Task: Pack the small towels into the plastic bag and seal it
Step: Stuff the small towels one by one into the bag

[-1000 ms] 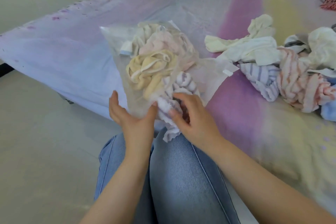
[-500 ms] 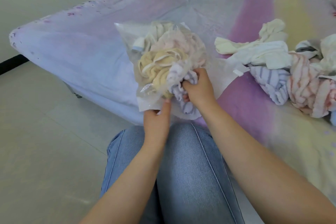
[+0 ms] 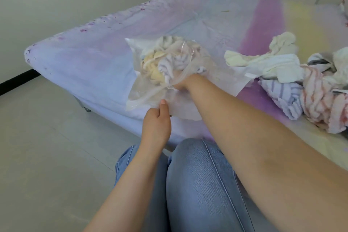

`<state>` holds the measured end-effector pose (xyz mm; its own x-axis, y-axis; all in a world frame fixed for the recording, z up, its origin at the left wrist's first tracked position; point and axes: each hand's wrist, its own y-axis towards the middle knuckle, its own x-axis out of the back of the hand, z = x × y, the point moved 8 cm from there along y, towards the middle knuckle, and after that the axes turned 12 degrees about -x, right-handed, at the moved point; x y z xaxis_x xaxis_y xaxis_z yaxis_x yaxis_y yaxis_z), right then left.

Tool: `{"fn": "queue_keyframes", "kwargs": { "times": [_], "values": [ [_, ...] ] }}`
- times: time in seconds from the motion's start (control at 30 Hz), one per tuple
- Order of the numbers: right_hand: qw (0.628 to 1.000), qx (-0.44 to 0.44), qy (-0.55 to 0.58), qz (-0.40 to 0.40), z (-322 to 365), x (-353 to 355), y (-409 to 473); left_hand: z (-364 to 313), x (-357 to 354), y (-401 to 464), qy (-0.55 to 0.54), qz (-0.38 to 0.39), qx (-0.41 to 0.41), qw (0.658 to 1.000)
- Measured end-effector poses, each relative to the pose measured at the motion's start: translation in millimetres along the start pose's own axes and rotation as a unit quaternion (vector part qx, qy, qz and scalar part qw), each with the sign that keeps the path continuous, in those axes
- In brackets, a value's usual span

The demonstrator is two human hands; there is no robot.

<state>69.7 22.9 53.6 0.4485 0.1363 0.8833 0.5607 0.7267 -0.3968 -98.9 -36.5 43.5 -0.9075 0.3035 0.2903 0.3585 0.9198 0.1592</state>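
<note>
A clear plastic bag (image 3: 143,92) lies on the bed's near edge, stuffed with several small towels, among them a yellow one (image 3: 156,75) and a white and purple striped one (image 3: 173,63). My left hand (image 3: 157,120) pinches the bag's open rim at its near side. My right hand (image 3: 180,84) is pushed inside the bag's mouth up to the wrist, its fingers buried against the striped towel and mostly hidden behind the plastic. A pile of loose small towels (image 3: 293,73) lies on the bed to the right of the bag.
The bed (image 3: 94,58) has a pale lilac sheet with purple and yellow bands. My knees in blue jeans (image 3: 197,184) are below the bag. Tiled floor (image 3: 47,147) spreads to the left. A doorway and furniture show at the far end.
My right hand has pushed the striped towel fully into the bag and gone deeper inside. My left hand has shifted its hold on the bag's rim.
</note>
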Motion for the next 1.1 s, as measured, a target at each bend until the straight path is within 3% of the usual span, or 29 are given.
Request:
{"fn": "queue_keyframes", "kwargs": {
  "times": [0.1,0.17,0.27,0.37,0.43,0.5,0.53,0.67,0.77,0.87,1.1],
  "values": [
    [1.000,0.018,0.017,0.018,13,-3,-11,6,4,6,-0.016,-0.002,-0.003,1.000],
    [0.998,0.061,0.024,-0.012,11,-9,-30,7,-2,7,-0.035,0.005,-0.011,0.999],
    [0.976,0.132,0.157,-0.079,-23,-22,-78,11,-14,-1,-0.073,-0.013,-0.016,0.997],
    [0.915,0.107,0.324,-0.214,-92,-26,-115,10,-28,-19,-0.154,-0.052,-0.020,0.987],
    [0.853,0.057,0.396,-0.336,-141,-18,-131,2,-33,-34,-0.158,-0.067,-0.059,0.983],
    [0.804,0.017,0.426,-0.415,-177,-8,-134,-11,-25,-47,-0.067,-0.099,-0.168,0.979],
    [0.799,0.005,0.443,-0.407,-186,-6,-127,-19,-20,-53,0.011,-0.119,-0.234,0.965],
    [0.828,0.024,0.500,-0.252,-173,-14,-88,-48,-6,-53,0.268,-0.183,-0.396,0.859],
    [0.856,0.032,0.442,-0.264,-166,-14,-82,-55,-25,-28,0.412,-0.033,-0.438,0.798],
    [0.862,0.011,0.411,-0.297,-176,-7,-83,-61,-29,-8,0.447,0.049,-0.454,0.769],
    [0.862,-0.009,0.353,-0.364,-219,8,-87,-136,-32,9,0.420,0.047,-0.500,0.756]
  ]
}}
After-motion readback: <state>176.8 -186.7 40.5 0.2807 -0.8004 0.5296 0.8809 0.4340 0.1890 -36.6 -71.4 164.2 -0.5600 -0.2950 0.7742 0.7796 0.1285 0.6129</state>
